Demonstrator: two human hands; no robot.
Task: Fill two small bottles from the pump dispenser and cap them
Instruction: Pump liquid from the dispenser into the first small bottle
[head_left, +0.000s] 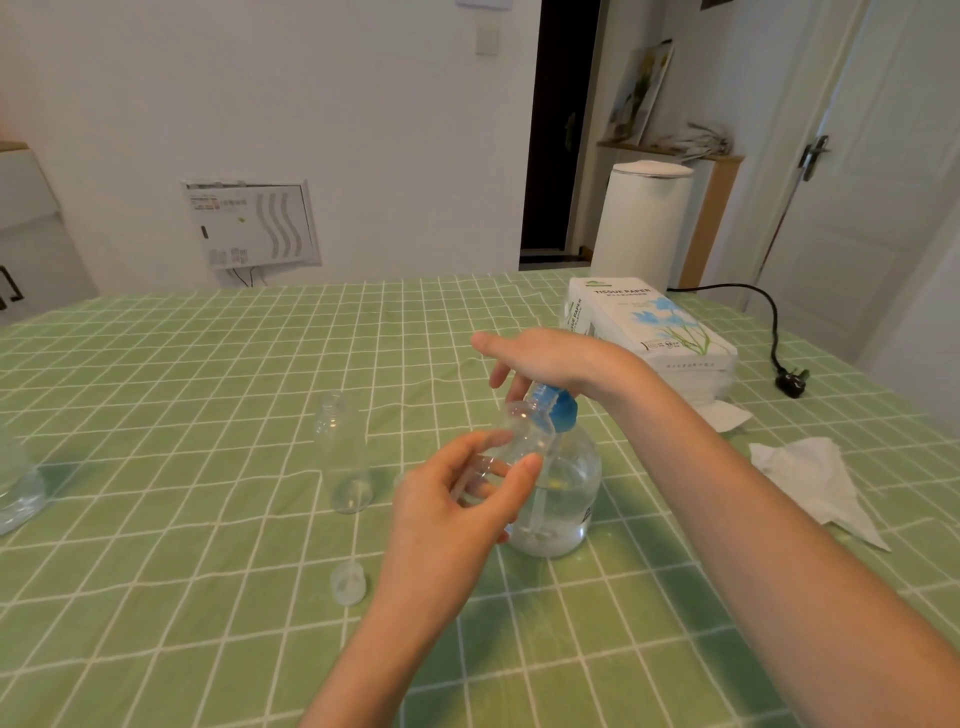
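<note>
the pump head is hidden beneath the palm of the right hand (545, 358), whose fingers lie straight and loose; only the blue collar (565, 410) shows. a clear container (15, 483) is cut off at the left edge. the left hand (457, 504) grips a small bottle (524, 434) — tilted, mouth against the collar, contents hard to make out. the dispenser (569, 499) is part full of clear liquid. a second bottle (344, 457) stands open nearby — a little liquid at its base; a cap (348, 584) lies on the tablecloth (182, 415).
</note>
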